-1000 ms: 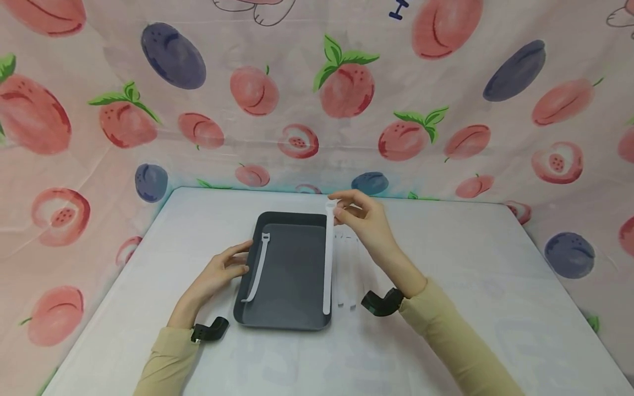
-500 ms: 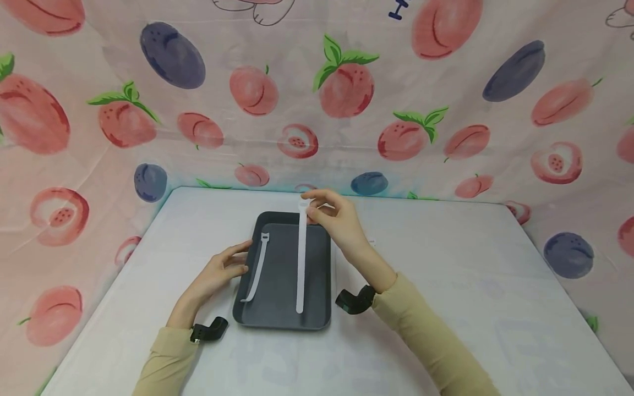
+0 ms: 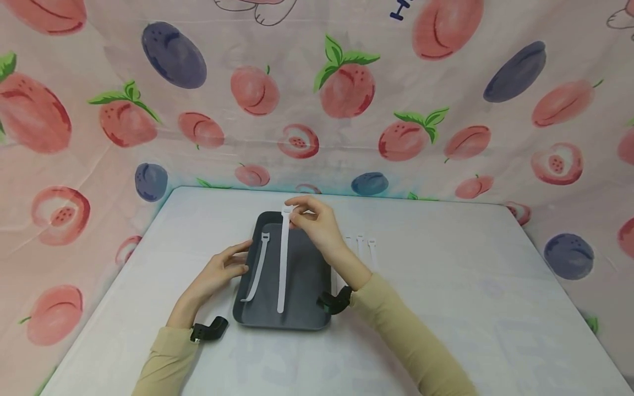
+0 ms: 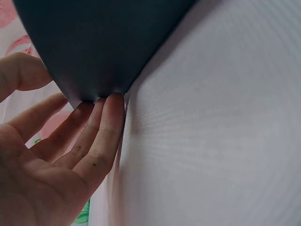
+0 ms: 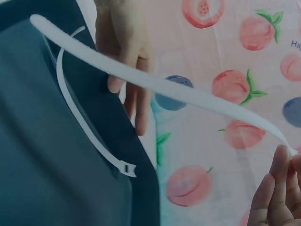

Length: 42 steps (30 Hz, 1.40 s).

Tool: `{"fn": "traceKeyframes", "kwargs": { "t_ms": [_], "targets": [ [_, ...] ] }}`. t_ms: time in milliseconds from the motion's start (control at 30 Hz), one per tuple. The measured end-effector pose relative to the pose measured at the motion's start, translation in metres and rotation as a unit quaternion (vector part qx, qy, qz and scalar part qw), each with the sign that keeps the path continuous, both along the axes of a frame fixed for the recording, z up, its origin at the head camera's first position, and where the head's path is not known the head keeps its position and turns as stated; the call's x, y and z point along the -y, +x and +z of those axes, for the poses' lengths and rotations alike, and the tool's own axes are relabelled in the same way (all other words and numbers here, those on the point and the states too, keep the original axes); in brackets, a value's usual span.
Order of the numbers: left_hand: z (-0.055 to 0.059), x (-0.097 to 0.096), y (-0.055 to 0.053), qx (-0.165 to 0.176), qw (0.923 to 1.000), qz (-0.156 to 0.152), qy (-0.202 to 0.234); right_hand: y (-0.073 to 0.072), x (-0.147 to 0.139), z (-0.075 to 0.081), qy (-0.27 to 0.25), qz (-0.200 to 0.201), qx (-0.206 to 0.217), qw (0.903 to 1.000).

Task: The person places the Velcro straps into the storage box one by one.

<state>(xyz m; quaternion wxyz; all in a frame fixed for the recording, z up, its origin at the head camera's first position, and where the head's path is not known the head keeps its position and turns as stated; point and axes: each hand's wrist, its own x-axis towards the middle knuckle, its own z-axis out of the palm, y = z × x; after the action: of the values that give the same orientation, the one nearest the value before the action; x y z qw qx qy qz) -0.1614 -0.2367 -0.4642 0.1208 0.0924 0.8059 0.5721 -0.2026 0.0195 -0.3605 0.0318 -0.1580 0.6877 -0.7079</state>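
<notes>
A white hook-and-loop cable tie [image 3: 283, 264] hangs down from my right hand [image 3: 319, 228], which pinches it near its slotted head between thumb and fingers. The tie's long tail hangs over the dark grey rectangular tray [image 3: 309, 280]. Inside the tray, along its left wall, lies a second cable tie [image 3: 258, 269], slightly curved, with its slotted head [image 5: 127, 168] plain in the right wrist view. My left hand [image 3: 218, 275] touches the tray's left side; in the left wrist view its fairly straight fingers [image 4: 106, 127] rest against the outer wall.
Several more white cable ties [image 3: 372, 245] lie on the white table [image 3: 470, 286] to the right of the tray, partly hidden behind the right forearm. A fruit-patterned cloth [image 3: 297, 82] hangs behind the table. Each wrist wears a black camera mount [image 3: 210, 329].
My right hand has carried the cable tie leftward from the tray's right edge to left of its middle, near the tie lying inside. My left hand has stayed at the tray's side.
</notes>
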Motion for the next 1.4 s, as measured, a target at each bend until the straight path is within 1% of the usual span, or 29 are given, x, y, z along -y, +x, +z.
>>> {"fn": "traceKeyframes", "kwargs": {
  "t_ms": [467, 733, 933, 1167, 1400],
  "targets": [
    [0.003, -0.001, 0.000, 0.006, 0.9999, 0.007, -0.006, -0.013, 0.018, -0.032, 0.007, -0.025, 0.056, 0.9981],
    [0.002, -0.001, -0.001, 0.006, 0.9999, 0.010, -0.012, -0.020, 0.024, -0.047, 0.004, -0.042, 0.093, 0.9948],
    [0.000, -0.001, -0.001, 0.002, 0.9999, 0.009, -0.010, -0.025, 0.028, -0.060, 0.013, -0.040, 0.118, 0.9921],
    [0.000, 0.000, -0.001, 0.001, 0.9999, 0.009, -0.010, -0.030, 0.034, -0.070, 0.023, -0.045, 0.131, 0.9901],
    [0.001, -0.001, -0.001, 0.003, 0.9999, 0.010, -0.008, -0.031, 0.037, -0.076, 0.033, -0.052, 0.139, 0.9883]
  ]
}}
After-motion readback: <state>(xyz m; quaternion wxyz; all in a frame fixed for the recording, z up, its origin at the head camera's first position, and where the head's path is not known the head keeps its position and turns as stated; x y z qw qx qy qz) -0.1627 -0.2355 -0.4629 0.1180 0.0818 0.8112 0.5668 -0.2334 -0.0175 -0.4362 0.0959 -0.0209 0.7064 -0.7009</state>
